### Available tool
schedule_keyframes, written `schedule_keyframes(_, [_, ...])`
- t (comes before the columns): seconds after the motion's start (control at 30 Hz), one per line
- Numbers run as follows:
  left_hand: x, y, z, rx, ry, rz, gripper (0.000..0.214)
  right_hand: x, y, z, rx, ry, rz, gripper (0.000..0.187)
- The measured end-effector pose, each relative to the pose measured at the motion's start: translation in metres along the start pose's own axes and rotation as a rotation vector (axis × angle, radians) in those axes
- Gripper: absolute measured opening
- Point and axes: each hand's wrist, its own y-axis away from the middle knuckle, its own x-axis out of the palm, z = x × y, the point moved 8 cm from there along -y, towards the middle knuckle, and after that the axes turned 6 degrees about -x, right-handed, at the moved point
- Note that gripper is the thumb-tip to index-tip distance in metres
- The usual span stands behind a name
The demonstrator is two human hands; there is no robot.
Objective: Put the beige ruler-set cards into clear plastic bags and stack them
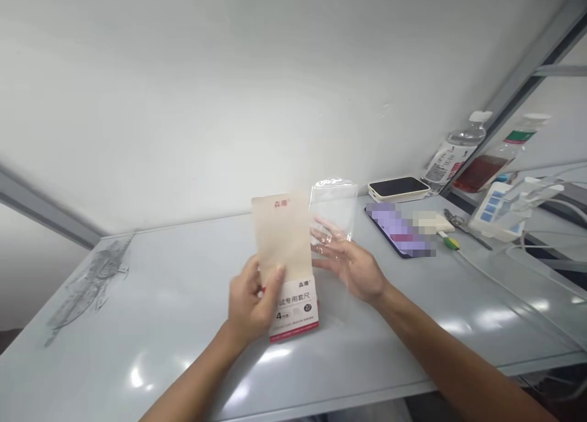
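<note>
My left hand grips a tall cream card packet with red and white print at its lower end, held upright above the white table. Its fingers are wrapped round the packet's left edge. To the right, my right hand holds a clear plastic sleeve, fingers partly spread along its side. The sleeve stands next to the packet, touching or nearly touching its right edge.
At the back right lie a phone in a pale case, a dark phone, scissors, a white power strip with cables, and two bottles against the wall. A grey smudge marks the table's left side.
</note>
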Motion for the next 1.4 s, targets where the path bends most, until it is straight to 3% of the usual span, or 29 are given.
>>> schedule_keyframes(0.17, [0.012,0.002,0.012,-0.058,-0.177,-0.005,0.022,0.013,0.005,-0.004,0.045,-0.017,0.090,0.058])
schedule_keyframes(0.47, [-0.016,-0.012,0.014,-0.154,-0.239,-0.140,0.019,0.025,0.012,-0.010,0.121,-0.144,0.232,0.044])
schedule_keyframes(0.67, [-0.019,-0.013,0.010,-0.137,-0.238,-0.172,0.017,0.029,0.012,-0.001,0.128,-0.165,0.260,0.034])
schedule_keyframes(0.93, [-0.027,-0.012,0.009,-0.117,-0.213,-0.265,0.018,0.030,0.012,-0.001,0.149,-0.249,0.269,0.048])
schedule_keyframes(1.1, [-0.023,-0.009,0.009,-0.123,-0.169,-0.245,0.016,0.038,0.014,-0.002,0.177,-0.304,0.265,0.057])
schedule_keyframes(1.3, [-0.010,-0.012,0.019,-0.242,0.138,-0.091,0.025,0.035,0.014,-0.006,0.164,-0.184,0.199,0.057])
schedule_keyframes(1.4, [-0.008,-0.013,0.017,-0.243,0.188,-0.068,0.029,0.031,0.013,-0.008,0.188,-0.225,0.161,0.054])
